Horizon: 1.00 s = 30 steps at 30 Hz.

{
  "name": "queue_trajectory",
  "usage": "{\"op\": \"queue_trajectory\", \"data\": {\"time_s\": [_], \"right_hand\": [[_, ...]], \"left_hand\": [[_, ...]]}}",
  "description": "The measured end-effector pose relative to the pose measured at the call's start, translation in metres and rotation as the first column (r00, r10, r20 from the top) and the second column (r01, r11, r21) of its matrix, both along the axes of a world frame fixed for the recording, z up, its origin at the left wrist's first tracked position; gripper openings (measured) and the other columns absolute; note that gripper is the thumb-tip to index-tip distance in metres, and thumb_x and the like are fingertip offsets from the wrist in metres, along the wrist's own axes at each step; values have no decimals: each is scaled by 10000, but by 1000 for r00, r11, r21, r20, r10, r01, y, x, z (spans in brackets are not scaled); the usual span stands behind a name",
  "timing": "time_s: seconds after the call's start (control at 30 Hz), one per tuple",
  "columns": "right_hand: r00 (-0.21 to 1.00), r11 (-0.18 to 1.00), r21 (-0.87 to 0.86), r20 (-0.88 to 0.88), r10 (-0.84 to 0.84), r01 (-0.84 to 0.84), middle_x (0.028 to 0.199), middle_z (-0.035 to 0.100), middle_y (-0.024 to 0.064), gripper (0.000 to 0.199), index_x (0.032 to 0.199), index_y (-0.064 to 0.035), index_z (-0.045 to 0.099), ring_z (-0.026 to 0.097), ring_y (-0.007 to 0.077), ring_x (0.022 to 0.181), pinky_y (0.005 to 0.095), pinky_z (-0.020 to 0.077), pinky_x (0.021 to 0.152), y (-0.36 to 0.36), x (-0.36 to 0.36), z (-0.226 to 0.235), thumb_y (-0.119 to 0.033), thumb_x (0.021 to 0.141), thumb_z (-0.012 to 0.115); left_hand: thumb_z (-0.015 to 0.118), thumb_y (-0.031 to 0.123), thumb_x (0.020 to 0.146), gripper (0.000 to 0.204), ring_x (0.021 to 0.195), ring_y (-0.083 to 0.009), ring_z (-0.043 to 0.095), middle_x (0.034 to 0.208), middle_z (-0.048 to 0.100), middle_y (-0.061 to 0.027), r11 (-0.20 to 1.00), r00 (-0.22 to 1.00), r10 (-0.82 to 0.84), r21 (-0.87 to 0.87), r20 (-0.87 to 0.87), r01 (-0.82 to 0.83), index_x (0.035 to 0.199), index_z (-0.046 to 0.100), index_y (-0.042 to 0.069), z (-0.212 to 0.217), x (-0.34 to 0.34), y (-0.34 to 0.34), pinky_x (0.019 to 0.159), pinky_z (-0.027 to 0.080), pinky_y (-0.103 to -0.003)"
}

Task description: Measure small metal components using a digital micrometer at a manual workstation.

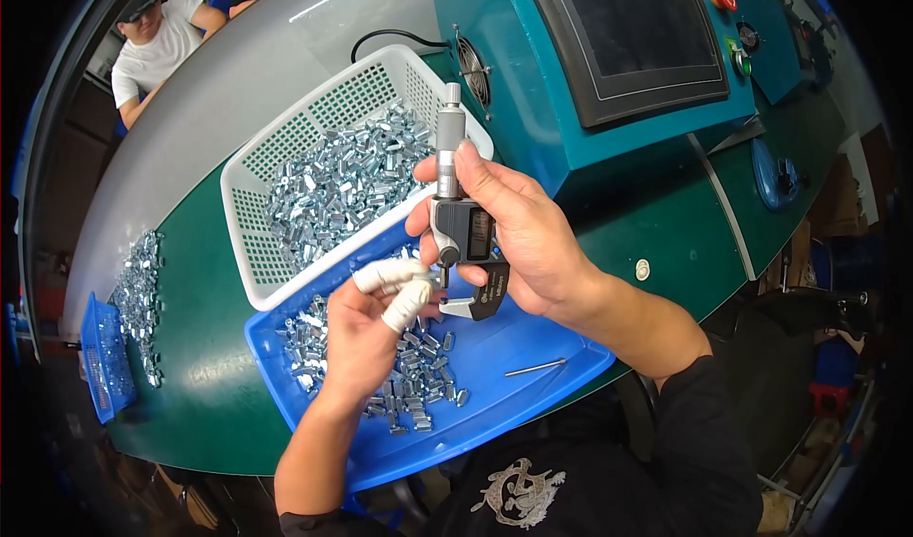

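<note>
My right hand [537,237] is closed around a digital micrometer [464,228], its thimble pointing up and its C-shaped frame at the bottom. White covers sit on the thumb and forefinger of my left hand [361,337]. Those fingers pinch a small shiny metal part [437,277] by the micrometer's jaws; fingertips hide most of it. I cannot tell whether the jaws touch it. Below both hands lies a blue tray [518,394] with many loose metal parts [414,371] on its left side and a thin metal rod [535,368] on its right.
Behind the tray, a white perforated basket [276,294] holds a heap of metal parts [347,175]. More parts [143,290] and a small blue basket [100,356] are at the far left. A teal machine [561,128] with a screen [632,23] stands back right. Another person [157,47] sits across.
</note>
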State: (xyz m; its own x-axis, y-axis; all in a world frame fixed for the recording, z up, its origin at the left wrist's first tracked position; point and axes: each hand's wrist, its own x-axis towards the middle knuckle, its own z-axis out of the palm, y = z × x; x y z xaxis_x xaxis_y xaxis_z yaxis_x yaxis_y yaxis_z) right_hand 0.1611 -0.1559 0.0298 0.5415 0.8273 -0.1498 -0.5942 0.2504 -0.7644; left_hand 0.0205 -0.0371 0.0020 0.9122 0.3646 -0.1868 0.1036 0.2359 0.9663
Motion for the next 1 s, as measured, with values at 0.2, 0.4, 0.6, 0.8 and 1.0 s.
{"op": "queue_trajectory", "data": {"time_s": [0.2, 0.4, 0.6, 0.8, 1.0], "right_hand": [[1000, 1000, 7, 1, -23, 23, 857, 626, 107, 435, 1149, -39, 486, 637, 131, 684, 193, 409, 384, 3, 1, 4, -420, 986, 353], [1000, 1000, -6, 20, -10, 11, 864, 621, 109, 436, 1163, -38, 475, 635, 140, 680, 197, 412, 387, 2, 3, 7, -416, 988, 348], [999, 1000, -7, -38, -10, 10, 854, 627, 112, 425, 1153, -34, 483, 630, 140, 677, 204, 415, 391, 1, 1, 5, -406, 986, 364], [998, 1000, 6, -60, 20, -20, 864, 625, 94, 429, 1170, -45, 483, 632, 134, 687, 207, 415, 397, 2, -4, 2, -412, 987, 356], [1000, 1000, -20, -31, -5, 5, 868, 624, 97, 424, 1173, -46, 479, 632, 134, 689, 205, 420, 402, -1, -2, 3, -407, 988, 357]], "left_hand": [[629, 24, 852, 285, 736, -83, 537, 888, 593, -34, 700, 888, 363, 546, 283, -461, 1131, 573, -5, 2, 14, 46, 617, 486, -210], [687, -24, 737, 184, 623, -195, 558, 823, 611, -85, 354, 964, 68, 897, 259, -266, 910, 644, 22, -6, 10, 27, 564, 458, -297], [656, 108, 718, 148, 832, -311, 517, 882, 493, -149, 34, 981, -61, 981, -187, 189, 817, 646, -3, -27, 17, 0, 668, 464, -413], [664, 70, 753, 164, 733, -246, 554, 783, 556, -108, 149, 997, -46, 987, -63, 69, 881, 613, -20, -10, 12, 0, 638, 455, -371], [641, 50, 847, 204, 746, -99, 586, 861, 638, -63, 939, 999, 42, 342, -4, -38, 1038, 606, -14, -6, 0, -3, 668, 484, -242]]}}
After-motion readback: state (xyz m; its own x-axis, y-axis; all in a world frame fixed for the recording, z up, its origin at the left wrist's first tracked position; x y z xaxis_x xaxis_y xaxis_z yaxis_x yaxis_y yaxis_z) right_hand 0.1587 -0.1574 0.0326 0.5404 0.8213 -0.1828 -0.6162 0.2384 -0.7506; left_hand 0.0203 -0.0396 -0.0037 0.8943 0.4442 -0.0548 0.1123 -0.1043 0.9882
